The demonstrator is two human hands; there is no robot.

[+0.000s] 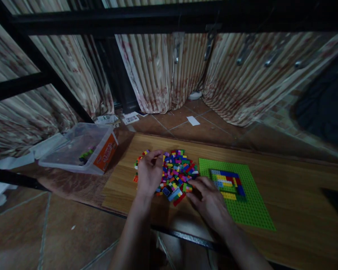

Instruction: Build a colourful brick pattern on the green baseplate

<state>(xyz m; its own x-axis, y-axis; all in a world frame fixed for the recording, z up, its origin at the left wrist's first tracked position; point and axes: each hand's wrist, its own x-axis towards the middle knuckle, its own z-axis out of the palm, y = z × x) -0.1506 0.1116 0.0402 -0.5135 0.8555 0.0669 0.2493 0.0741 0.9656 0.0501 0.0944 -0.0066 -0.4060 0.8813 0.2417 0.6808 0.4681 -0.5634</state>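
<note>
A heap of small multicoloured toy building bricks (173, 170) lies on a low wooden table. My left hand (149, 174) is over the heap's left side, its fingers curled in with thumb and forefinger close together; whatever may be between them is hidden. At the heap's right edge is my right hand (210, 198), with thumb and forefinger apart beside a green and pink brick cluster (187, 187). Right of it lies a green baseplate (256, 198). The baseplate carries a low brick build (228, 182) in blue, yellow, red and white, partly behind my right hand.
A clear plastic box (73, 150) with an orange label and a few bricks inside stands on the floor left of the table (298, 210). Black metal bars (169, 17) and striped curtains (157, 75) are beyond. A white paper (193, 120) lies on the tiles.
</note>
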